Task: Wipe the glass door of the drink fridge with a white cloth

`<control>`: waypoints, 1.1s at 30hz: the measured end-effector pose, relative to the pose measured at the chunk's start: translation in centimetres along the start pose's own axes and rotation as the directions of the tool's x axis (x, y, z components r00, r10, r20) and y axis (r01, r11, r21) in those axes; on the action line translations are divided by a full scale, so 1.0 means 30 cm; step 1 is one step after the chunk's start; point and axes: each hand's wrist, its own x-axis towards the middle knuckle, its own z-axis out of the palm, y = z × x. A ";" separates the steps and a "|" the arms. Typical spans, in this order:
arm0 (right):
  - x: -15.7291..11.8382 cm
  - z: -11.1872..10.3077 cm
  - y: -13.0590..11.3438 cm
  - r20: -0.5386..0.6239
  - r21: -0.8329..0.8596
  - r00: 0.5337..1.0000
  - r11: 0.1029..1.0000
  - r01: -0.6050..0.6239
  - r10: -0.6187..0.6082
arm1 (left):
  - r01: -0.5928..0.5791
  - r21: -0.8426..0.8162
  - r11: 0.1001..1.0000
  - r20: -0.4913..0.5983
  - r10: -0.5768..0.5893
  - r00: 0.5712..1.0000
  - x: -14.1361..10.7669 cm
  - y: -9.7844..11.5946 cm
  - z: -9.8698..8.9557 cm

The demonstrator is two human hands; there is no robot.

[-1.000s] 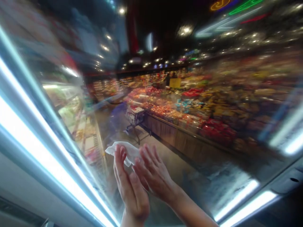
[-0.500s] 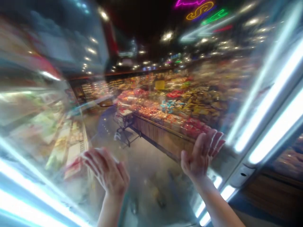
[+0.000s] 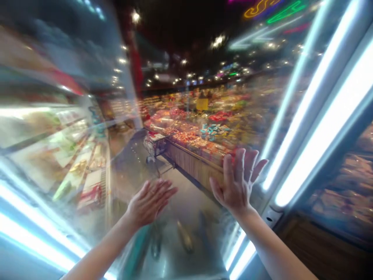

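Note:
My left hand (image 3: 153, 201) is in front of me, left of the middle, with its fingers stretched out and nothing visible in it. To the right, my right hand (image 3: 237, 184) is raised, its fingers spread and nothing visible in it. Both hands seem to be at a clear pane with faint reflections; I cannot tell whether they touch it. Bright white light tubes (image 3: 309, 112) stand right of my right hand. More light tubes (image 3: 35, 229) slant in at the lower left, beyond my left forearm.
Farther off, a shopping cart (image 3: 154, 146) stands beside a long wooden-sided display counter (image 3: 192, 163) heaped with packaged goods. Shelves of goods (image 3: 78, 167) blur along the left. A yellow sign (image 3: 202, 104) rises over the counter. Neon lettering (image 3: 287, 11) hangs at the upper right.
My left hand has swung right, toward the middle, and its fingers now point right. My right hand has moved slightly left and its fingers have spread. The view has shifted a little.

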 end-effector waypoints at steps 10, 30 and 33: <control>-0.012 0.029 0.017 -0.129 0.045 0.988 0.995 0.088 -0.082 | -0.030 0.057 0.998 -0.041 0.032 0.999 0.119 -0.002 -0.019; 0.080 -0.025 -0.034 -0.137 0.123 0.984 0.984 0.131 -0.114 | -0.156 0.121 0.980 0.037 0.152 0.988 0.151 -0.089 -0.054; 0.243 -0.066 -0.118 -0.157 0.162 0.962 0.955 0.248 -0.223 | -0.055 0.128 0.990 0.041 0.050 0.998 0.134 -0.213 -0.108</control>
